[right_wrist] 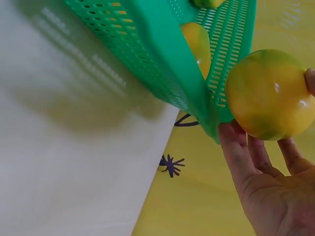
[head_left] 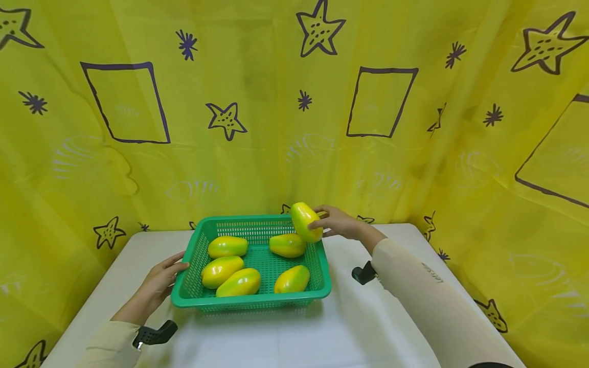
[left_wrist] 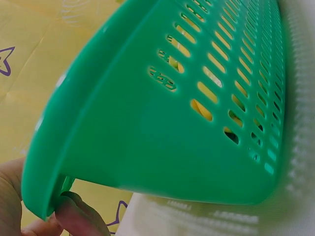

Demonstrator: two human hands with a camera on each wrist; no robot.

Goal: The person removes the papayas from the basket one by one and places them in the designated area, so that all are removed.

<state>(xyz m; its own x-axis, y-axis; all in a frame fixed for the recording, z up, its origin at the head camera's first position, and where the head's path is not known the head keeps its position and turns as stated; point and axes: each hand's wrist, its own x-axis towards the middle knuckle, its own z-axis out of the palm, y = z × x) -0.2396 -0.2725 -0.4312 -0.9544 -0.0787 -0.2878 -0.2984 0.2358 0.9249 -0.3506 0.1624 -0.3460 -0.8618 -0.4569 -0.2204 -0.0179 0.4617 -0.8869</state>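
A green plastic basket with slotted walls holds several yellow-green papayas, among them one at the front right and one at the back left. My right hand grips another papaya above the basket's back right corner. In the right wrist view, thumb and fingers lie around this fruit, and a finger is at or very near the green rim. On the other side, my left hand holds the basket's left rim; the left wrist view shows fingers curled at the rim's corner.
The basket is over a white-covered table. A yellow curtain printed with stars and frames hangs behind the table and along both sides. Each wrist wears a black camera mount, on the left and on the right.
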